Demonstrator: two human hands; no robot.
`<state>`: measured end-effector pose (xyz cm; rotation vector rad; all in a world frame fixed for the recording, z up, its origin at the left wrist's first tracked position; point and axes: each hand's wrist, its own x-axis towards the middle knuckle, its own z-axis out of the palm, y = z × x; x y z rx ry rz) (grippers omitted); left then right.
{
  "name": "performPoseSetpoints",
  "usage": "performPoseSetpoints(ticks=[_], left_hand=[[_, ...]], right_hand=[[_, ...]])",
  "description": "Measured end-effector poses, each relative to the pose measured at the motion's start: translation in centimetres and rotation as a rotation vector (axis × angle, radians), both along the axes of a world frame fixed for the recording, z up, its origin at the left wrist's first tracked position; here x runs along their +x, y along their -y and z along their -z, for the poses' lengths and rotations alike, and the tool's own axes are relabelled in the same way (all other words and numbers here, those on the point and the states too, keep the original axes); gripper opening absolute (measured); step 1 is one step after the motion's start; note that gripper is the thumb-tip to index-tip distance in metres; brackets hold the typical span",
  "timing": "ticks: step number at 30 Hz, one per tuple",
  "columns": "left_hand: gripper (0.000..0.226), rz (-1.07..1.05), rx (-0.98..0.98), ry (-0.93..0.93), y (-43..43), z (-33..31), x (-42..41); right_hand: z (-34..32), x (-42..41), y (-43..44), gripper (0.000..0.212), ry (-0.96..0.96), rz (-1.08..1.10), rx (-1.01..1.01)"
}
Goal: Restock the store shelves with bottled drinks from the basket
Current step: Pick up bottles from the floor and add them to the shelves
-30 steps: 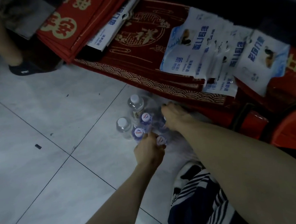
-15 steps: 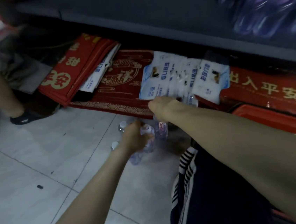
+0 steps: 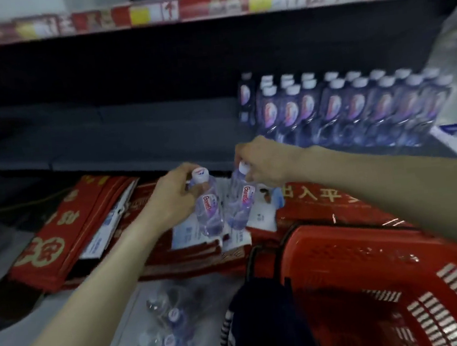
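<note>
Far left, red banners (image 3: 66,226) lie stacked on the floor under the shelf (image 3: 132,132). The shelf's dark deck is bare across its left and middle, and I judge that to be the open room for new stock. Low down, a cluster of floor bottles (image 3: 168,334) stands on the tiles, not yet shelved. My left hand (image 3: 176,195) is wrapped round the neck of the left bottle (image 3: 208,206). Just beside it, my right hand (image 3: 265,160) pinches the cap end of the right bottle (image 3: 240,199). Both bottles hang roughly upright in the air in front of the shelf's front lip, not yet set down. Further right, a packed row of shelf bottles (image 3: 356,108) fills that part of the deck, so the job looks partly done. I'd watch the lip below and the price strip (image 3: 204,6) overhanging above. The red basket (image 3: 373,270) sits at lower right, close to my right arm, and I cannot make out any bottles in it.
</note>
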<state>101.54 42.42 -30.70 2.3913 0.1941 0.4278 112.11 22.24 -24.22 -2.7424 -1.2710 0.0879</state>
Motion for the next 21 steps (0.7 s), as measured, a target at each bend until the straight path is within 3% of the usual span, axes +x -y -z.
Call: performPoseSetpoints(ticks=[4, 9, 13, 21], left_hand=[[0.021, 0.128, 0.087, 0.092, 3.7, -6.0, 4.1], [0.013, 0.243, 0.050, 0.141, 9.0, -10.2, 9.3], [0.008, 0.296, -0.006, 0.158, 12.9, -11.0, 13.5], [0.014, 0.330, 0.155, 0.094, 17.8, -11.1, 19.8]], right_hand=[[-3.8, 1.3, 4.7, 0.028, 0.059, 0.091, 0.196], [-6.0, 3.8, 11.0, 0.029, 0.150, 0.271, 0.439], [-6.5, 6.6, 15.1, 0.032, 0.251, 0.362, 0.493], [-4.1, 11.8, 18.6, 0.037, 0.321, 0.481, 0.533]])
